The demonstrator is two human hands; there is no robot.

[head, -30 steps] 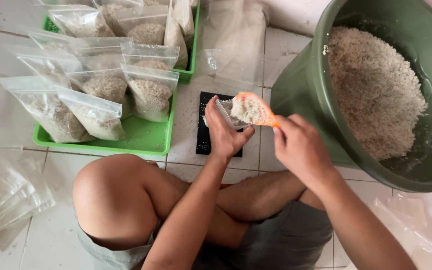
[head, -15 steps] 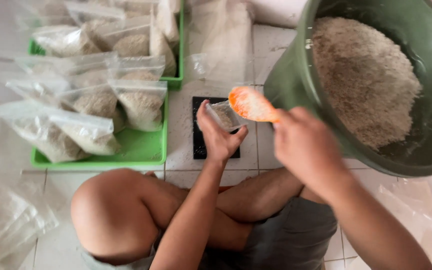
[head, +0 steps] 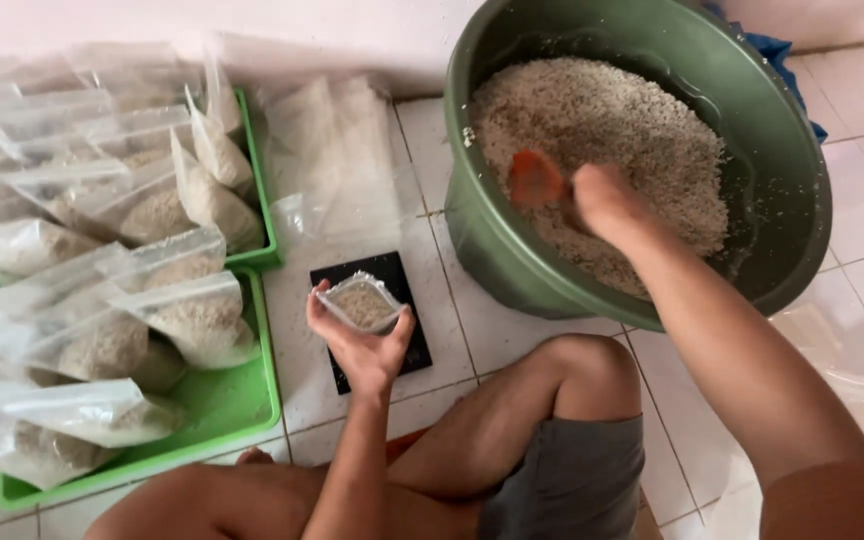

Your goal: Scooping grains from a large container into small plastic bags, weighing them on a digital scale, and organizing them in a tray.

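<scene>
I see my left hand (head: 360, 345) raised over the white tiled floor (head: 472, 320), its fingers (head: 318, 303) clamped around a small clear plastic bag (head: 360, 300) that is partly filled with pale grain and held open at the top. The bag sits directly above a flat black square scale (head: 407, 335) lying on the floor tiles.

My right hand (head: 607, 205) reaches into a large round dark-green plastic basin (head: 782, 130) that holds a mound of pale grain (head: 632, 130). The fingers of this hand are closed on the handle of an orange plastic scoop (head: 535, 180), whose bowl rests against the grain surface. The basin stands on the floor just beside the scale, to its right.

On the left I note two shallow bright-green plastic trays (head: 232, 405), one behind the other, both on the floor. They carry filled clear plastic bags of grain (head: 187, 315), stacked loosely and leaning on one another, their open tops pointing toward the wall. I cannot make out any label on these bags.

Between the rear tray and the basin lies a pile of empty clear plastic bags (head: 337, 150), flat against the base of the wall. A blue cloth (head: 772, 45) shows behind the basin rim.
</scene>
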